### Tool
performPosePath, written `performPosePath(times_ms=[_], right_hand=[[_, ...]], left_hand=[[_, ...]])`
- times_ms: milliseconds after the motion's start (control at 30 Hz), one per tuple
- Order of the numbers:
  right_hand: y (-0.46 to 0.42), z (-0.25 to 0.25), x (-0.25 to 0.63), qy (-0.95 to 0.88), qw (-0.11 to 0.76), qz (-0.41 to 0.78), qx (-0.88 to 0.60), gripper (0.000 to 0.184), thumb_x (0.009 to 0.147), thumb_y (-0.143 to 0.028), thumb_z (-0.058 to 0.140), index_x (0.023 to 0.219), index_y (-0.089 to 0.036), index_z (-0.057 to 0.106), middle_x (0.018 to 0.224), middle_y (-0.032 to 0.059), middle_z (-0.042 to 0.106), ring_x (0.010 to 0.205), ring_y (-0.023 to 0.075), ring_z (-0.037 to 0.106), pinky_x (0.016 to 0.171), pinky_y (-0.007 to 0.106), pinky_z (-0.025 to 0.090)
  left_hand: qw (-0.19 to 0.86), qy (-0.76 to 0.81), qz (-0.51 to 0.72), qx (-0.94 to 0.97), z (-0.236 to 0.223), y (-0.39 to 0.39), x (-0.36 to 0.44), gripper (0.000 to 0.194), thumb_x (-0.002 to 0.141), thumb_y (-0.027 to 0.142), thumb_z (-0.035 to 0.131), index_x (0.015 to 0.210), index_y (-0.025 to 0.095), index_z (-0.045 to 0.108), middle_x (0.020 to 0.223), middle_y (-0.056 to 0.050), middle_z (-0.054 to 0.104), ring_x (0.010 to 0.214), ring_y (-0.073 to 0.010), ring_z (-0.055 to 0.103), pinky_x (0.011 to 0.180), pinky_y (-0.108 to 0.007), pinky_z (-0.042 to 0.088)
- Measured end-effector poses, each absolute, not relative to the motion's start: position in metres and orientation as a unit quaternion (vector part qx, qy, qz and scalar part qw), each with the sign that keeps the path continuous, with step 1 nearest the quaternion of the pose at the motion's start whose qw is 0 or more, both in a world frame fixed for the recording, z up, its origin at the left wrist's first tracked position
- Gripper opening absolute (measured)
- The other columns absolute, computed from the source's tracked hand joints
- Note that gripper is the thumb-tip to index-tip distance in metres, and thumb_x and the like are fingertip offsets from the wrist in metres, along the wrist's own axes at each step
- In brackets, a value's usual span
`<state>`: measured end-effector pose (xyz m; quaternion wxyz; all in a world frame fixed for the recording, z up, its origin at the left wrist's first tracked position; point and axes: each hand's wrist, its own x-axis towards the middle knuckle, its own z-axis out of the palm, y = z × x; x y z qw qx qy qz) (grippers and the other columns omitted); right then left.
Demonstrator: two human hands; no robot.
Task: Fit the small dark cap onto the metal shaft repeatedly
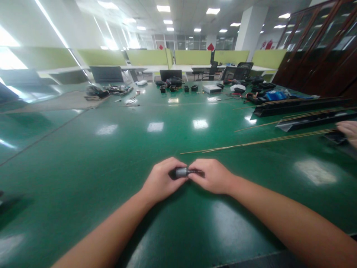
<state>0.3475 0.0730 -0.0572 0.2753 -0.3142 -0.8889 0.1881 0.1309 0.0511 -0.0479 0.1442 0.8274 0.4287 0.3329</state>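
A small grey-and-black cylindrical piece point(182, 172) sits between my two hands, just above the green tabletop, its exact kind unclear. My left hand point(164, 178) is closed round its body, thumb below and fingers above. From its right end runs a thin dark shaft point(192, 171), which my right hand point(212, 175) pinches between thumb and fingers. The fingertips of both hands nearly meet at the joint. My palms hide the outer ends of the piece and the shaft.
Thin brass-coloured rods point(223, 148) lie beyond my right hand, near long black channels point(306, 121). Another person's hand point(348, 131) is at the right edge. Small black boxes point(173, 88), a white box point(212, 89) and cables lie along the table's point(125, 126) far side.
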Motion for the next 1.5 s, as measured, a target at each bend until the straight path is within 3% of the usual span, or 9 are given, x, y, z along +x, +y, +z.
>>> performPosePath(times_ms=[1500], right_hand=[[0.0747, -0.0592, 0.3479, -0.894, 0.268, 0.168, -0.317, 0.015, 0.089, -0.029, 0.060, 0.094, -0.018, 0.068, 0.087, 0.0036, 0.069, 0.076, 0.0153, 0.060, 0.069, 0.026, 0.042]], left_hand=[[0.147, 0.441, 0.338, 0.818, -0.0519, 0.0530, 0.1285, 0.019, 0.077, 0.024, 0.074, 0.095, 0.021, 0.069, 0.092, -0.001, 0.068, 0.085, -0.0141, 0.063, 0.078, -0.026, 0.049]])
